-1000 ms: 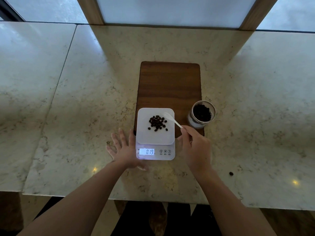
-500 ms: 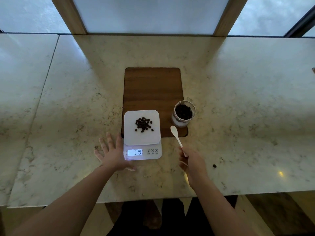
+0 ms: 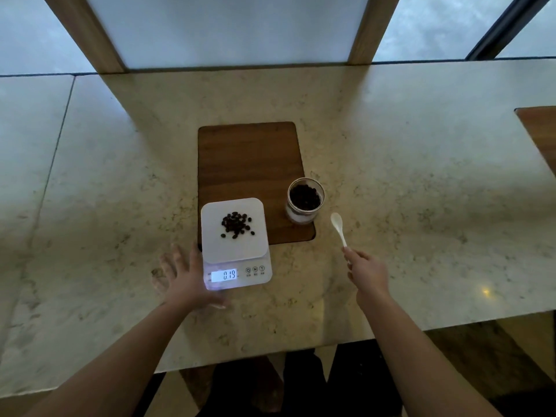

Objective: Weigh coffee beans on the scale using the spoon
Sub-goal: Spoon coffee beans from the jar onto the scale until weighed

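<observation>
Dark brown coffee beans (image 3: 237, 225) lie in a small loose heap near the middle of the white platform of the scale (image 3: 234, 233), with a few strays at the heap's near edge. We read 019 on the lit display (image 3: 225, 275) at the front of the scale, beside three small round buttons (image 3: 255, 269). The scale's far part sits on the near end of a wooden board (image 3: 249, 164), while its front part overhangs onto the pale marble counter (image 3: 421, 182).

To the right of the scale, at the board's near right corner, stands an open glass jar (image 3: 305, 200) with more beans inside. Just right of the jar we see the white spoon (image 3: 339, 228), its bowl pointing away from us and looking empty. Whether it rests on the counter or hangs just above it, we cannot tell.

Our right hand (image 3: 367, 273) is closed on the near end of the spoon's handle, pinching it between the fingertips. Our left hand (image 3: 186, 276) lies flat on the counter with fingers spread, touching the left side of the scale, its thumb beside the front left corner under the display's glow.

A second piece of wood (image 3: 541, 130) shows at the far right edge of the counter.
</observation>
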Tool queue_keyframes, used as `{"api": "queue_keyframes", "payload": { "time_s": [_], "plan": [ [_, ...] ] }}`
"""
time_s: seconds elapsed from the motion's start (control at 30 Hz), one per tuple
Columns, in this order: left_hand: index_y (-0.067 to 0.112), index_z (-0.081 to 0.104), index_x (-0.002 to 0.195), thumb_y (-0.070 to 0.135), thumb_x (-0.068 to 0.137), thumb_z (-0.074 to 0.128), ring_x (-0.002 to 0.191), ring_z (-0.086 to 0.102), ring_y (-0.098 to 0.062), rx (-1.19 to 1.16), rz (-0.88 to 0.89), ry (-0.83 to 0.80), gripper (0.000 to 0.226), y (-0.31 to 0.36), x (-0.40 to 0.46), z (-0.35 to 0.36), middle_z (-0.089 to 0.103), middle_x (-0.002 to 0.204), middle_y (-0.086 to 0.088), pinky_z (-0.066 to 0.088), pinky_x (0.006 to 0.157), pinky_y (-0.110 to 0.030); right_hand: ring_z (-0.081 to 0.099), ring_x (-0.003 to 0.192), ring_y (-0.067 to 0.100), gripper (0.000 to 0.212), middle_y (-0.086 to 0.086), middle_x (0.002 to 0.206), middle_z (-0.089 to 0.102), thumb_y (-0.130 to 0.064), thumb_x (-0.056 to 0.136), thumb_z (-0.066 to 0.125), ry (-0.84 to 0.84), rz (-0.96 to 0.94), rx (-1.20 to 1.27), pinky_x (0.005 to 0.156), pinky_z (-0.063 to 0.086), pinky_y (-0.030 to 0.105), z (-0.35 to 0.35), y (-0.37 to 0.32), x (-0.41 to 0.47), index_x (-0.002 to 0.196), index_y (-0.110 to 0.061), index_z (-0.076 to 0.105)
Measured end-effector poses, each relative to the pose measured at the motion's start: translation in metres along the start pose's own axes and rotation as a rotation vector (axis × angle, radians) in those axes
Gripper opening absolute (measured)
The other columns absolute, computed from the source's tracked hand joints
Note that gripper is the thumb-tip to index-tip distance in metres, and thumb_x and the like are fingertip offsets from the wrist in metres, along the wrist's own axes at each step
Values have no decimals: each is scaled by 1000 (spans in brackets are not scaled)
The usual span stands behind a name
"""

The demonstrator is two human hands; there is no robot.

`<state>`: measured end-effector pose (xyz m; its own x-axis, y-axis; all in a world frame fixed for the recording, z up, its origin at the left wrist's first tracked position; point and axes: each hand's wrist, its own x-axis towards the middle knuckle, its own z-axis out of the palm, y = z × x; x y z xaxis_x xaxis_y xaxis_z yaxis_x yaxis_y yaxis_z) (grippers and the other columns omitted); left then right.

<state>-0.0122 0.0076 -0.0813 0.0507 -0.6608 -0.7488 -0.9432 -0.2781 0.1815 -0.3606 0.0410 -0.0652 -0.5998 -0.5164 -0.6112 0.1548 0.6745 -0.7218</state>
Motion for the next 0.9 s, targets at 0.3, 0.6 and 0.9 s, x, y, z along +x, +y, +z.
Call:
{"api": "queue_keyframes", "payload": {
  "time_s": [0.3,0.6,0.9],
  "plan": [
    [37,-40,141,74,38,86,128,-51,-37,26,-19,-5,166,1,0,1,-49,149,-10,-13,108,-74,69,83,17,10,-2,87,74,-31,88,73,72,-99,-126,69,48,28,21,-25,43,91,-22,76],
    [34,-39,143,75,39,85,127,-52,-38,29,-27,-16,167,3,-2,-2,-55,143,-8,-12,109,-74,61,74,5,16,-10,83,66,-38,92,67,85,-296,-421,55,40,24,32,-25,41,95,-22,69],
    [33,-31,148,69,42,88,133,-47,-39,18,-33,-9,164,10,-12,-7,-48,150,-11,-13,110,-72,54,68,4,13,-10,81,61,-35,94,58,65,-462,-700,51,35,22,38,-21,42,92,-23,59]
  ]
}}
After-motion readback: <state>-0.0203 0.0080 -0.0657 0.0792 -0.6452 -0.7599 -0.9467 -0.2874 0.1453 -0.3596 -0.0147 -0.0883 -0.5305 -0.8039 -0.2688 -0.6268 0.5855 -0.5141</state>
